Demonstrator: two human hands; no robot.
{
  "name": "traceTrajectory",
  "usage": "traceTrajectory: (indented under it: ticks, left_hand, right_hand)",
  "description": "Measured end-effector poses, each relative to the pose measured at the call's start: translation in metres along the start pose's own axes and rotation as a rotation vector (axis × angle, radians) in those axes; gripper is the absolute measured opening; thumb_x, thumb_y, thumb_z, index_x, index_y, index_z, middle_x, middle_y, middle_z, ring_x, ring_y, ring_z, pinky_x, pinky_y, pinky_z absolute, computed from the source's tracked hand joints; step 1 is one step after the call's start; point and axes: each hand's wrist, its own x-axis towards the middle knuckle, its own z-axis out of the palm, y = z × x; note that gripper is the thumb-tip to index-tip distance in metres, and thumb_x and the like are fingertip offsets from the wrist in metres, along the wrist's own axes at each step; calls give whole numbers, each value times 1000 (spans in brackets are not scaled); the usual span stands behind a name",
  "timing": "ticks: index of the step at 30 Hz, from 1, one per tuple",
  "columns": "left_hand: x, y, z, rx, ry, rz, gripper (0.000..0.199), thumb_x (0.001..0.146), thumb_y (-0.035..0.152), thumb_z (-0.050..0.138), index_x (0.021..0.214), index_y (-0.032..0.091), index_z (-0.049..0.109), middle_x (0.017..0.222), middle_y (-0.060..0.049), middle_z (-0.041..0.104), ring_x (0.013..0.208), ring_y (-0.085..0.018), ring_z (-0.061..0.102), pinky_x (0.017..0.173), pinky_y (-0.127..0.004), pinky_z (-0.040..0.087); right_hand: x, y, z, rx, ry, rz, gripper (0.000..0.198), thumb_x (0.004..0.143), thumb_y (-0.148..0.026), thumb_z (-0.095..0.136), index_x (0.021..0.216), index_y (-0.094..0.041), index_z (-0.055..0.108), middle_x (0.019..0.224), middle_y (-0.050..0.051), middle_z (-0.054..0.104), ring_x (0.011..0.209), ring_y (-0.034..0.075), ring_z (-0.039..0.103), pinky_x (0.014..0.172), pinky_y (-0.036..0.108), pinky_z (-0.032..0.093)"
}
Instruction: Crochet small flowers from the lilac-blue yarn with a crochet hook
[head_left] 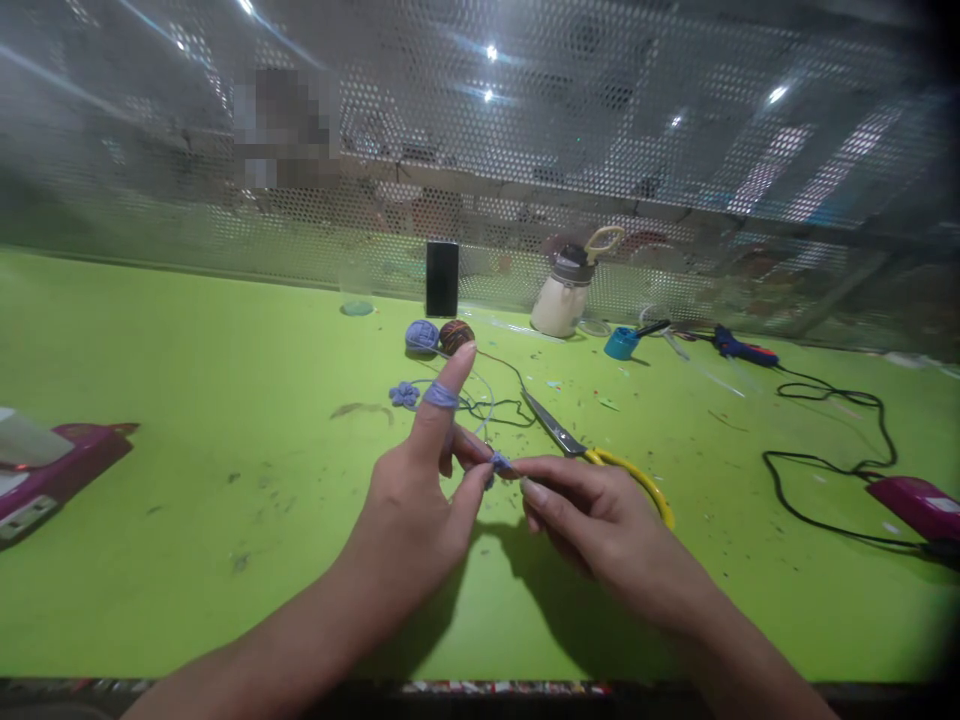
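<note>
My left hand pinches a small purple crochet piece between thumb and fingers. Its index finger points up, with purple yarn wound around it. My right hand is closed in a pinch at the right side of the piece; whatever thin thing it grips is hidden by the fingers. Beyond my left hand lie a purple yarn ball, a dark multicoloured yarn ball and a purple crocheted flower. Scissors with yellow handles lie partly open behind my right hand.
On the green table stand a black box-like object, a clear cup, a bottle and a blue tape dispenser. A glue gun trails a cord at right. Magenta power strips flank both sides; a perforated screen rises behind.
</note>
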Motion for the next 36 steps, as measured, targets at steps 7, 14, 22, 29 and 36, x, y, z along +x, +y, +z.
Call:
traceTrajectory:
  ticks: [7,14,22,29,36]
  left_hand:
    - [11,0,-2,-322,-128,-271,113,72,11,80,156,31,8,72,0,69,73,-20,65,74,-35,52]
    - [20,-8,-18,-502,-341,-375,111,69,9,83,155,25,14,82,-2,69,74,-14,65,73,-27,53]
    - [16,-9,-12,-407,-348,-295,107,70,7,79,155,25,17,82,0,66,74,-14,61,71,-28,54]
    - [16,-7,-7,-317,-360,-345,112,66,6,77,156,26,12,71,1,64,66,-16,61,62,-26,50]
    - [8,-9,5,233,-237,-144,86,77,6,64,153,29,30,67,0,66,60,-18,57,61,-30,43]
  right_hand:
    - [-4,3,17,-296,256,-314,34,92,-21,50,121,-15,69,83,9,71,69,19,61,67,34,51]
    - [-8,-4,3,69,56,-136,32,92,-21,57,122,-21,69,66,-2,55,47,7,40,43,20,34]
    - [-2,6,-9,592,-172,117,32,83,-27,73,114,-20,73,60,-4,56,35,0,31,35,16,18]
    - [2,6,-16,299,-188,93,32,85,-28,69,115,-18,74,56,-5,52,39,3,35,36,17,23]
    - [13,5,-12,165,-138,125,27,81,-20,70,106,-14,78,47,-7,44,40,5,33,38,18,22]
